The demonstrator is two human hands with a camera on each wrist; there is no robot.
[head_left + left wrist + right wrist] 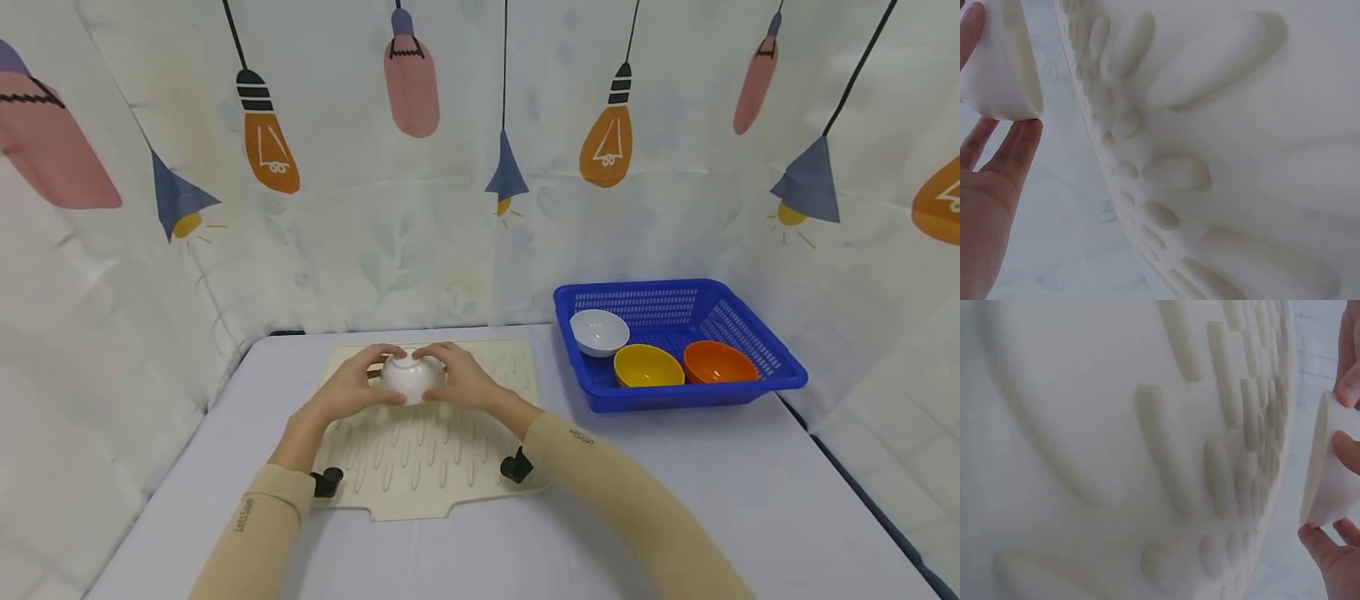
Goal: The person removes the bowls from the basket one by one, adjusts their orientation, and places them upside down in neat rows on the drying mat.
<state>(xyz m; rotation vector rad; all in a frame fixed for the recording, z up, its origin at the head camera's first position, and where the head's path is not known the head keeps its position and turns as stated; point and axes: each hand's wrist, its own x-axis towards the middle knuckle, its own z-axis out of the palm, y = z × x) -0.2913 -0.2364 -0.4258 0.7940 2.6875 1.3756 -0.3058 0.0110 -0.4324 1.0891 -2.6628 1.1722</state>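
Note:
A white bowl [411, 379] is held upside down, its foot ring facing up, over the cream ridged drainboard [420, 467]. My left hand [347, 385] grips its left side, thumb at the lower wall and fingers near the base. On the opposite side my right hand [467, 382] grips it the same way. In the left wrist view, fingertips meet the rim of the bowl [1004, 69], clear of the ridges. The right wrist view shows the bowl [1332, 478] at the right edge, with fingers of both hands on it.
At the back right stands a blue plastic basket [678, 400]. Inside it sit a white bowl [600, 333], a yellow bowl [648, 367] and an orange bowl [720, 363]. A patterned curtain [450, 242] hangs behind the white-covered table [420, 558].

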